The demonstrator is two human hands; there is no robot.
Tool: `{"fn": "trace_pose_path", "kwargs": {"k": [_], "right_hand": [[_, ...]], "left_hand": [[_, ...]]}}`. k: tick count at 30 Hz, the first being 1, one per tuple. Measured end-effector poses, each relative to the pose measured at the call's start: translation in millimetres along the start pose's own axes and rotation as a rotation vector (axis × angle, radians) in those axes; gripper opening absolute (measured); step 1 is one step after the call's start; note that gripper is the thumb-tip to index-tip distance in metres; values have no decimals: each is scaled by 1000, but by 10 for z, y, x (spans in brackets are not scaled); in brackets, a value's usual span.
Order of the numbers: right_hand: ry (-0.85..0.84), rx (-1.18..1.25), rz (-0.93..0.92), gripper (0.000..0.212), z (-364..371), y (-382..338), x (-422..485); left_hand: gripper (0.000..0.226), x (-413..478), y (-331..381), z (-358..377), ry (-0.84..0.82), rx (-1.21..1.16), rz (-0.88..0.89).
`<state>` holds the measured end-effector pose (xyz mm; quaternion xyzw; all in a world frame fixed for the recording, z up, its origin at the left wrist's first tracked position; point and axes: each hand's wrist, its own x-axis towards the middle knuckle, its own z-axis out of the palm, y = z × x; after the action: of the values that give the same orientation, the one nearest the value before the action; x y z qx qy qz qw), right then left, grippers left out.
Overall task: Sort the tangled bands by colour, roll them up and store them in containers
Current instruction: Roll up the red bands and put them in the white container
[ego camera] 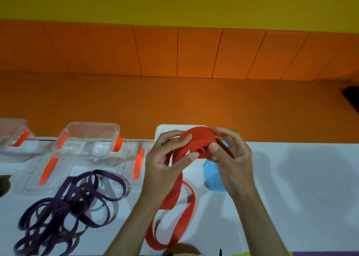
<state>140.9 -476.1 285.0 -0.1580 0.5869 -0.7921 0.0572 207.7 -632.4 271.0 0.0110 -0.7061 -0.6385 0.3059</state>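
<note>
Red band between both hands

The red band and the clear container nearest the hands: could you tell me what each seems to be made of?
Red band: apparently woven fabric or elastic; matt, slightly fuzzy surface, bends limply in loops. Clear container: likely hard transparent plastic; glossy highlights, see-through walls, orange clips.

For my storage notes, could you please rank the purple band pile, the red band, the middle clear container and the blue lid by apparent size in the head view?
1. purple band pile
2. red band and middle clear container: too alike to rank
3. blue lid, partly hidden behind the right hand
</note>
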Motion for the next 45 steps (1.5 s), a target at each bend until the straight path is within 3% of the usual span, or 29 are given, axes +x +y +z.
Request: {"fn": "trace_pose_path", "kwargs": {"k": [4,8,12,16,21,25,29,37,41,45], "right_hand": [[-55,-34,32,19,-74,64,0],[-55,-63,-37,24,-94,27,40],[-57,-76,-28,34,-52,35,-16],[-136,-82,3,26,-98,41,-47],[-111,-147,-25,26,-113,-1,-14],[-144,-60,-8,30,-70,-15,-56],[-152,-94,6,21,-76,3,-96],[-36,-162,-43,22,24,-38,-135],[-88,-228,-60,15,-47,9,-171],[-54,-183,-51,27,-109,-45,-190]], "left_hand": [[40,17,-12,-44,-18,-11,-47],[34,-65,-50,18,41,-85,-75],[39,-60,-40,2,34,21,-64],[44,-53,4,-37,-30,-27,-75],[37,-141,-14,-1,35,-41,-100],[41,-141,-47,-74,-40,-62,-89],[42,-80,-45,-178,-106,25,-86],[48,-110,-17,-187,-131,7,-103],[44,-52,64,-176,-133,-67,-134],[29,-60,111,-95,-96,-58,-52]]}}
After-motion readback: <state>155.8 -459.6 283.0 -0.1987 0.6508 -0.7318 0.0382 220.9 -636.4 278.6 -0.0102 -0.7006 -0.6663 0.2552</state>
